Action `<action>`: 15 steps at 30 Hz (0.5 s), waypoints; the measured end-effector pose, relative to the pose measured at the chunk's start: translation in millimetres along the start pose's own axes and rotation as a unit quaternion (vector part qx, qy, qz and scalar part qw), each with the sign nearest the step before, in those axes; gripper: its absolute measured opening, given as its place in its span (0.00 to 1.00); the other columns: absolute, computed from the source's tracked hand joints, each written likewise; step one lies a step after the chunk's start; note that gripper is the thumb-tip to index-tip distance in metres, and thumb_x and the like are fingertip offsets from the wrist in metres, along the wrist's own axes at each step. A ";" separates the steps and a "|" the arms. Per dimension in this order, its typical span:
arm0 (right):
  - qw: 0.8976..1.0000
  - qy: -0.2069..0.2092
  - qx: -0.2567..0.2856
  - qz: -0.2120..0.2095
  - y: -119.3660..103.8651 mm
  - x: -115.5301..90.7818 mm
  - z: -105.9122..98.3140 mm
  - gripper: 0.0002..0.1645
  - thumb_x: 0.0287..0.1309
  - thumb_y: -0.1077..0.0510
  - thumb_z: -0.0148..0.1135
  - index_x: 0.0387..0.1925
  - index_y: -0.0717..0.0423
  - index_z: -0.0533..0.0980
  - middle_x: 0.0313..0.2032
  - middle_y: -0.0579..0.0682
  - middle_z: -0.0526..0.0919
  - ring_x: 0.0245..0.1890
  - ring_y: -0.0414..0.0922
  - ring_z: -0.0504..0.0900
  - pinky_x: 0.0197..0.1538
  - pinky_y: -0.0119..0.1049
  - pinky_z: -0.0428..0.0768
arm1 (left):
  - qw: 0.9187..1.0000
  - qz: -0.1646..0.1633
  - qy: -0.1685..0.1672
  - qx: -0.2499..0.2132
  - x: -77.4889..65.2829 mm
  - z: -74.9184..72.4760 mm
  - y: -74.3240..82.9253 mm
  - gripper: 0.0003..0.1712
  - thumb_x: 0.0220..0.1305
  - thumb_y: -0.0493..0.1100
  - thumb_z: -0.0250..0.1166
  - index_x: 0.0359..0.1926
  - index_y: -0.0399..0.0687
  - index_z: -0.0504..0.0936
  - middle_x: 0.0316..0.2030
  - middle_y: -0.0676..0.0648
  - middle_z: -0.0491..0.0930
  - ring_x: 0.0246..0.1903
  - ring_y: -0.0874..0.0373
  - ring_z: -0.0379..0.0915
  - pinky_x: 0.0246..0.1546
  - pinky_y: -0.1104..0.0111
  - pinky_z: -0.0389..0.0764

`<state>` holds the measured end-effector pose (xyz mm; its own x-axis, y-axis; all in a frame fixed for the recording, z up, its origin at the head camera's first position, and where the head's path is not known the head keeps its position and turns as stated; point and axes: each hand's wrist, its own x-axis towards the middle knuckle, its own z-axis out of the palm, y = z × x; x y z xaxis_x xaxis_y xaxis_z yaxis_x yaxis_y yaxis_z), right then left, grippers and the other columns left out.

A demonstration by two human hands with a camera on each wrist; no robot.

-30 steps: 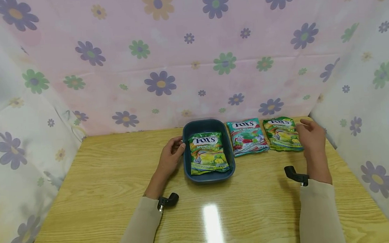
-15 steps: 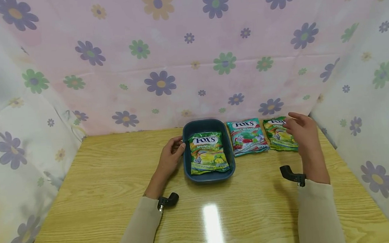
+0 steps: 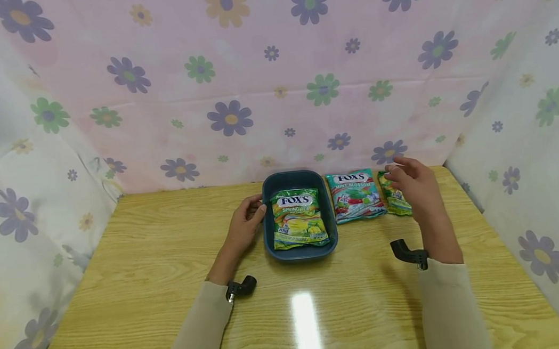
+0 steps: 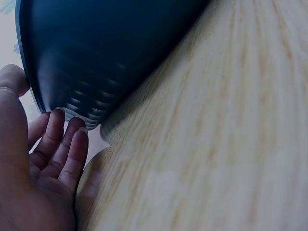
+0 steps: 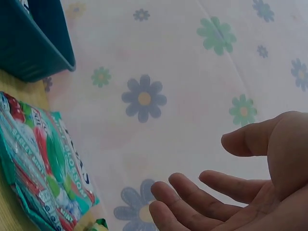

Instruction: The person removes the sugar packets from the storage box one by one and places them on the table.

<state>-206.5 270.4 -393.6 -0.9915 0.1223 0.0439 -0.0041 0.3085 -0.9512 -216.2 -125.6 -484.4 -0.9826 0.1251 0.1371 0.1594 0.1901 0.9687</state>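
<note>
A dark blue plastic tub stands on the table with a green bag of Fox's Spring Tea candy lying face up inside. My left hand holds the tub's left side; in the left wrist view the thumb is at the rim and bent fingertips meet the outer wall. To the tub's right lies a teal bag of Fox's Mint Blossom candy. Beyond it is a second green candy bag, partly hidden by my right hand. That hand hovers with loosely spread fingers and nothing in them.
A wooden table carries everything. Flower-patterned cloth hangs behind it and on both sides. A black wrist mount sits on each forearm.
My right hand has moved left and away from me, from beside the right-hand green bag to over it, covering more of it. My left hand, the tub and the bags have stayed put.
</note>
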 end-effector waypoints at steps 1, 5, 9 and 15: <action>1.000 -0.005 0.001 -0.003 -1.4 -0.4 1.8 0.35 0.85 0.48 0.47 0.82 0.60 0.59 0.73 0.67 0.70 0.55 0.34 0.81 0.69 0.47 0.77 | 1.000 0.000 -0.001 -0.001 -0.4 -0.2 1.5 0.25 0.81 0.38 0.58 0.72 0.29 0.72 0.55 0.31 0.77 0.51 0.51 0.76 0.48 0.76 0.76; 1.000 -0.023 0.007 -0.011 -6.0 -2.0 9.0 0.35 0.84 0.47 0.48 0.81 0.60 0.60 0.72 0.66 0.72 0.59 0.40 0.81 0.70 0.49 0.76 | 1.000 -0.001 -0.005 0.000 1.0 -1.2 -0.1 0.25 0.81 0.38 0.58 0.72 0.28 0.72 0.54 0.32 0.77 0.50 0.53 0.76 0.48 0.76 0.77; 0.999 -0.043 0.020 -0.021 -6.5 -2.0 15.2 0.35 0.84 0.49 0.49 0.81 0.61 0.60 0.70 0.67 0.72 0.56 0.38 0.83 0.67 0.42 0.80 | 1.000 -0.002 -0.005 0.003 8.4 -1.5 -18.9 0.26 0.82 0.38 0.58 0.74 0.30 0.71 0.55 0.32 0.77 0.49 0.55 0.76 0.49 0.76 0.77; 0.996 -0.064 0.044 -0.033 -11.7 -4.9 25.2 0.33 0.84 0.51 0.50 0.80 0.62 0.61 0.70 0.68 0.72 0.53 0.35 0.83 0.60 0.30 0.82 | 1.000 0.005 0.002 0.000 13.1 -1.5 -36.6 0.26 0.82 0.41 0.59 0.74 0.35 0.72 0.56 0.33 0.77 0.50 0.56 0.75 0.49 0.76 0.77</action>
<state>-204.9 242.4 -390.4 -0.9971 -0.0185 0.0734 -0.0757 0.2269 -0.9710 -235.0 -132.4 -517.7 -0.9813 0.1235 0.1479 0.1696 0.1888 0.9673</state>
